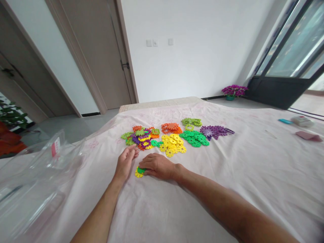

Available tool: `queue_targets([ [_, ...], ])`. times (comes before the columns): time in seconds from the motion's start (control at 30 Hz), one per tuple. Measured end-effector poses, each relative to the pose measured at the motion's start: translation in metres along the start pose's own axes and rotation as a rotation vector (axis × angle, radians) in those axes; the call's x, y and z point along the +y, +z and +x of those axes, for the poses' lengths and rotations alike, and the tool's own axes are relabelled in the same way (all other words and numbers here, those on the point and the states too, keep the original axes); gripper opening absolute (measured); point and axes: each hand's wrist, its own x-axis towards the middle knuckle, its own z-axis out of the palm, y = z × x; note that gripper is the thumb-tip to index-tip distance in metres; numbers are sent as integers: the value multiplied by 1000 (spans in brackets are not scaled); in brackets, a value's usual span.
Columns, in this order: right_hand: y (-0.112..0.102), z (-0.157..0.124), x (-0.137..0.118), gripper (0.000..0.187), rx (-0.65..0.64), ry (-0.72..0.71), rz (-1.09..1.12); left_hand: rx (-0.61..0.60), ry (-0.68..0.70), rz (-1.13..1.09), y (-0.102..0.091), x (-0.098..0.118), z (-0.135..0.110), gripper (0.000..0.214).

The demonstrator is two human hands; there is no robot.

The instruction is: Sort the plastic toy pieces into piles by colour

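Note:
My right hand (159,166) reaches in from the right, fingers closed at the edge of a green snowflake disc (141,170). That disc overlaps a yellow snowflake disc (138,174) on the cloth. Left of it, my left hand (126,161) is curled with fingertips together; anything in them is hidden. Just beyond it lies a mixed pile of plastic interlocking pieces (140,137) in orange, green, purple and yellow. Behind my right hand is a heap of yellow discs (173,143), with a heap of green discs (195,137) to its right.
Farther back are orange pieces (172,127), light green pieces (191,121) and purple pieces (215,131). A clear plastic package (37,182) lies at left. A pink cloth (308,136), white packet (302,120) and blue item (285,121) lie at right on the bedsheet (253,152).

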Motion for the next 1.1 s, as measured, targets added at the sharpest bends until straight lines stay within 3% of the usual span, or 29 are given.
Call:
queue_targets([
  [0.17,3,-3,4,28,43,25,-6,-49,32,126,3,3,-1,44],
  [0.27,3,-8,13,25,145,131,-32,-46,21,132,3,4,-1,42],
  [0.4,-6,-22,41,24,437,417,-131,-57,15,146,1,2,-2,39],
  [0.53,-32,-49,76,25,704,719,-252,-66,28,199,0,1,-2,36],
  [0.7,-61,-91,106,29,831,1088,-403,-64,49,258,1,0,-2,33],
  [0.8,-69,-107,114,31,901,1204,-483,-56,48,265,2,1,-3,33],
  [0.87,-70,-107,114,31,945,1146,-516,-50,39,246,2,1,-3,33],
  [0.93,-66,-97,109,30,941,987,-471,-40,29,217,1,0,-2,34],
  [1.0,-58,-80,98,27,857,788,-351,-20,21,176,-1,-2,0,34],
  [1.1,-40,-49,69,23,613,541,-156,34,11,110,-5,-5,3,35],
])
